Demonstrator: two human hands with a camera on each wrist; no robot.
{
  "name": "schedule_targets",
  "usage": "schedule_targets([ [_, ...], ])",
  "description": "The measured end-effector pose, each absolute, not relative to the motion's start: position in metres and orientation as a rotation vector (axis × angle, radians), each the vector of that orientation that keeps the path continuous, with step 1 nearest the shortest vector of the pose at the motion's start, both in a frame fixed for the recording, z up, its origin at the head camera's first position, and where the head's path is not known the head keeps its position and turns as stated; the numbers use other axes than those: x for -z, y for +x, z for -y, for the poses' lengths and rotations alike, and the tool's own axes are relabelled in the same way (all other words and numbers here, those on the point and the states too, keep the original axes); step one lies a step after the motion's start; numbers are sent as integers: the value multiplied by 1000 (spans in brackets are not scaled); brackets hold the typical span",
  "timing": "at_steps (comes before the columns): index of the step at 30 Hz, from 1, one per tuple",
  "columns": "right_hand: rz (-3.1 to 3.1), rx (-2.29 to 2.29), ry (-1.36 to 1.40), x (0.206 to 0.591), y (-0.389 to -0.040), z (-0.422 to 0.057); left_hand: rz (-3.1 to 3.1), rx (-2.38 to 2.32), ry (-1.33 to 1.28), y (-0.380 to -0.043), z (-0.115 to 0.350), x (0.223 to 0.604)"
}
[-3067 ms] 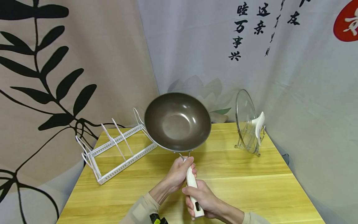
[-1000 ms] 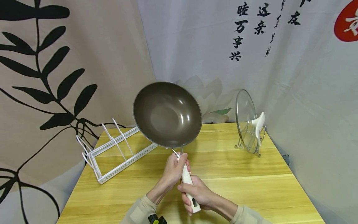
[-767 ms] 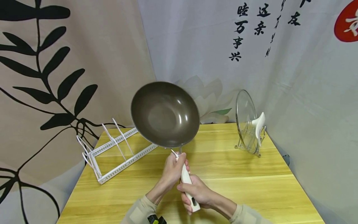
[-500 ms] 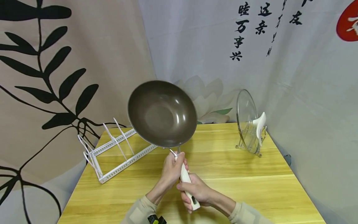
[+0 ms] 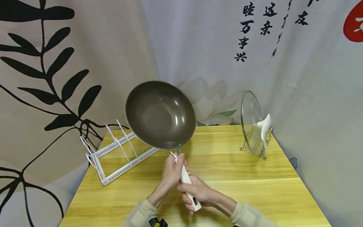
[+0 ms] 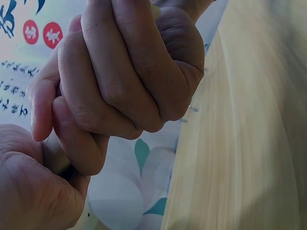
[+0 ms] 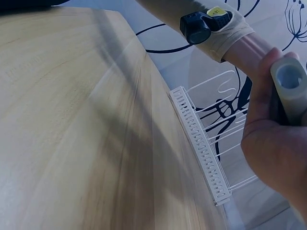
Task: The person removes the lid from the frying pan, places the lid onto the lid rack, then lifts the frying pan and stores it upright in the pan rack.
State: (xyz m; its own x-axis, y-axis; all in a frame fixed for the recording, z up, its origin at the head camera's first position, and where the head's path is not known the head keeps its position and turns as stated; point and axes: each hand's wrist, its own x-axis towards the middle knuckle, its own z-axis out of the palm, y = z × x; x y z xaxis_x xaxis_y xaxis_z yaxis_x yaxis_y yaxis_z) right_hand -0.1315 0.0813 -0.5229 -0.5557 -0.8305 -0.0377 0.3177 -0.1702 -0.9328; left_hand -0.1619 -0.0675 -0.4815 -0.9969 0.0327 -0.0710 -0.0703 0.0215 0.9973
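A wok (image 5: 160, 115) with a dark brown inside is held up in the air, its bowl tilted toward the head camera. Near the bowl, my left hand (image 5: 172, 170) grips the top of its white handle (image 5: 186, 178). Lower down, my right hand (image 5: 198, 190) wraps round the same handle close to its end. The left wrist view shows curled fingers of both hands close together. In the right wrist view the handle's hollow end (image 7: 289, 79) sticks out of the right hand (image 7: 278, 148). The wok's underside is hidden in the head view.
A white dish-style rack (image 5: 130, 164) with upright wire dividers lies on the wooden table (image 5: 255, 192) at left, its far right end hidden behind the wok. At right, a glass lid (image 5: 249, 110) with a white knob (image 5: 264, 127) stands upright in a small wire stand (image 5: 244, 148).
The wok has moved left and a little up, covering more of the white rack's far end. Both hands have shifted left with it and keep their grip on the handle.
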Motion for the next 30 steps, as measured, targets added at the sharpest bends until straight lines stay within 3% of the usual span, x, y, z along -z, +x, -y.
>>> schedule_targets([
  [30, -1202, 1811, -739, 524, -142, -70, -2351, -2117, -79, -159, 78, 476],
])
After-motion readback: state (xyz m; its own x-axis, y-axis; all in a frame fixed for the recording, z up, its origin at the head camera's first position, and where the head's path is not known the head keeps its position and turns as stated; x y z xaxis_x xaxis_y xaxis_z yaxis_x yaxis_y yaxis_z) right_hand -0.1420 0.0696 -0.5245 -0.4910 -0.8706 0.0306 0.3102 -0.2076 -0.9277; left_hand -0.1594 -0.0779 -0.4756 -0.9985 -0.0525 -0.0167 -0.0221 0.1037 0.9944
